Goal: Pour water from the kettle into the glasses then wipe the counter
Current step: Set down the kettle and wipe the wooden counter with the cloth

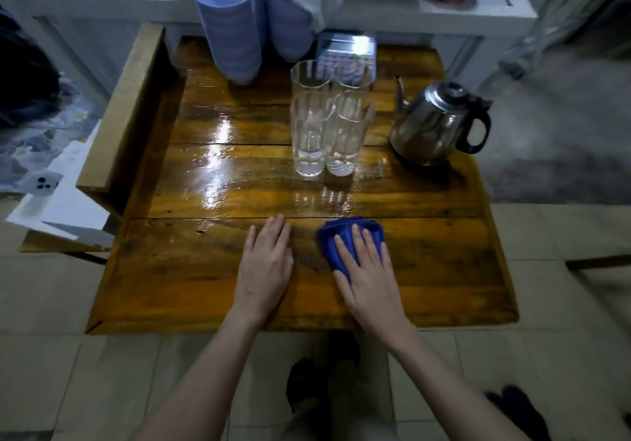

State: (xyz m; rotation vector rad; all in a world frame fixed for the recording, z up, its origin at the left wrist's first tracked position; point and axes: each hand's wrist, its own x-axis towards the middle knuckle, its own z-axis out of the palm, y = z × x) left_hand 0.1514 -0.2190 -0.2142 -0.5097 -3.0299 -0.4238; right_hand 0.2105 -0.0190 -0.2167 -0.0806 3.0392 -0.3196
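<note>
Blue cloth half hidden under flat right hand

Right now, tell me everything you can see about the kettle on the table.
The kettle is shiny metal, rounded, with a thin curved spout pointing left toward the glasses, a black lid knob and a black loop handle on its right. It stands upright near the right edge of the wet wooden table, a little apart from the glasses. Neither hand touches it: the right hand presses a blue cloth and the left hand lies flat on the wood. How full it is cannot be seen.
</note>
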